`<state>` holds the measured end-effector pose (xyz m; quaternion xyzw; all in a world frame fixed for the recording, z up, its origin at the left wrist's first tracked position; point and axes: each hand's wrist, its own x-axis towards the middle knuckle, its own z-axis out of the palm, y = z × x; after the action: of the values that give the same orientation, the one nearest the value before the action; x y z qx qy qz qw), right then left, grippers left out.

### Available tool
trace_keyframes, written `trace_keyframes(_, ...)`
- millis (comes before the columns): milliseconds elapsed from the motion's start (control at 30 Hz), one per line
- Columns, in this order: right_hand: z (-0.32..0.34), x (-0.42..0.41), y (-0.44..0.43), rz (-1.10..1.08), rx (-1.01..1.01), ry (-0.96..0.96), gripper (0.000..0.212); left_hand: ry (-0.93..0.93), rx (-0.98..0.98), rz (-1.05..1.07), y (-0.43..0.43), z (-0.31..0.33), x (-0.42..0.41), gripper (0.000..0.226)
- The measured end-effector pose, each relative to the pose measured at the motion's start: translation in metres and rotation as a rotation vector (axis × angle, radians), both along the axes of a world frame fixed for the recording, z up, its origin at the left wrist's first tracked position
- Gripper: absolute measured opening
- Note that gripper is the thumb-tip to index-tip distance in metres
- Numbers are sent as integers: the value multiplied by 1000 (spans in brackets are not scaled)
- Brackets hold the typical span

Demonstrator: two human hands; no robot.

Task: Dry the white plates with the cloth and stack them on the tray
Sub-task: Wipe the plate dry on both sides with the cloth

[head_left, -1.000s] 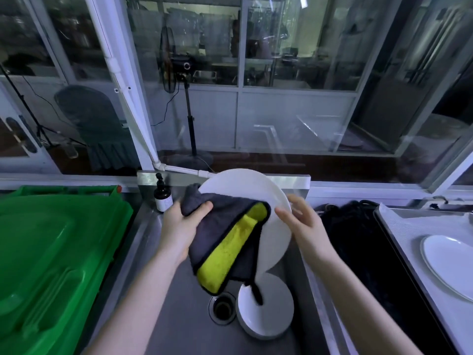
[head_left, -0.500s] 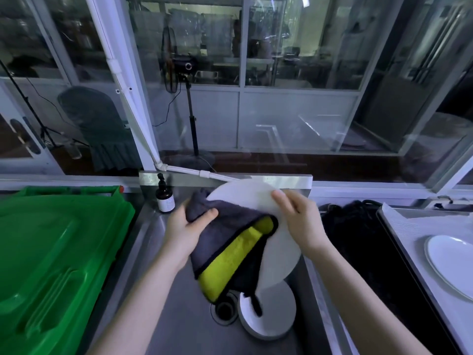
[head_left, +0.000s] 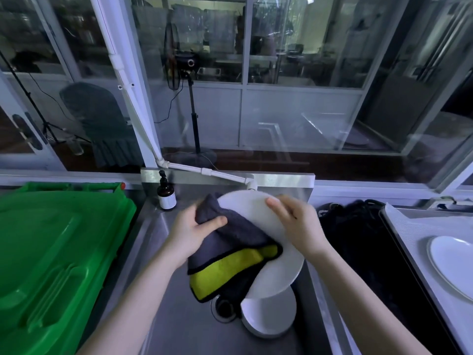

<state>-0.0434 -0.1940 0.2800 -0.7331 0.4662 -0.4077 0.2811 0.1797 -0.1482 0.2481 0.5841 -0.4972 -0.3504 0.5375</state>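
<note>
Left hand (head_left: 194, 231) clamps a grey-and-yellow cloth (head_left: 230, 244), thumb over the grey fold, pressing it vs. the face of a white plate (head_left: 279, 272) held tilted above a steel sink (head_left: 163, 316). Right hand (head_left: 299, 226) grips the plate's far rim, fingers curled over the edge & a bit blurred; the 2 hands sit apart, w/ plate and cloth between them. The cloth's yellow underside hangs off the near-left part of the plate, its dark lower corner dangling toward the drain (head_left: 224, 307). Directly below, a second plate (head_left: 271, 319) lies flat on the sink floor, just right of the drain & partly hidden by the held one. At the sink's far-left corner stands a brown pump bottle (head_left: 166, 198) w/ a white label; a white pipe (head_left: 204, 171) runs along the back ledge to approx. the plate's far edge. Left of the sink, a green plastic bin lid (head_left: 58, 252) fills the near-left. Right of the sink, a black heap (head_left: 358, 239), too dark to identify, lies between the basin & a pale tray (head_left: 414, 226). On that tray, at the frame's right edge, rests a third plate (head_left: 450, 260), well apart from both hands. Beyond the ledge, glass panels (head_left: 302, 119) show a dim room w/ a fan on a stand (head_left: 190, 63).
</note>
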Motion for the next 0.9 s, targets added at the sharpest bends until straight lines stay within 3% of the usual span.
trace_keyframes(67,-2,2,4,-111,34,-161,48,286,32,101,3,-8,-5,27)
trace_keyframes(133,-5,3,6,-132,50,-182,48,310,40,135,3,-10,-5,25)
trace_keyframes(200,-2,1,3,-76,44,-120,48,163,26,88,0,-4,-1,26)
trace_keyframes(333,13,8,3,180,-43,231,37,-303,-17,-208,-7,19,2,46)
trace_keyframes(400,14,12,4,234,-69,280,37,-407,-10,-275,-10,25,-2,48)
trace_keyframes(500,15,7,1,91,-43,135,40,-266,-49,-79,-12,24,2,36)
trace_keyframes(600,11,15,9,-216,37,-390,46,256,-66,180,-9,12,-6,16)
trace_keyframes(667,6,30,19,-389,84,-627,51,541,-19,258,-5,8,-19,11)
trace_keyframes(733,-1,34,22,-398,121,-644,50,579,1,293,-5,6,-22,10)
trace_keyframes(800,-2,22,19,-275,183,-518,40,535,-9,286,-4,10,-15,7)
trace_keyframes(900,18,-3,4,9,255,-384,15,269,-48,234,-1,18,3,14)
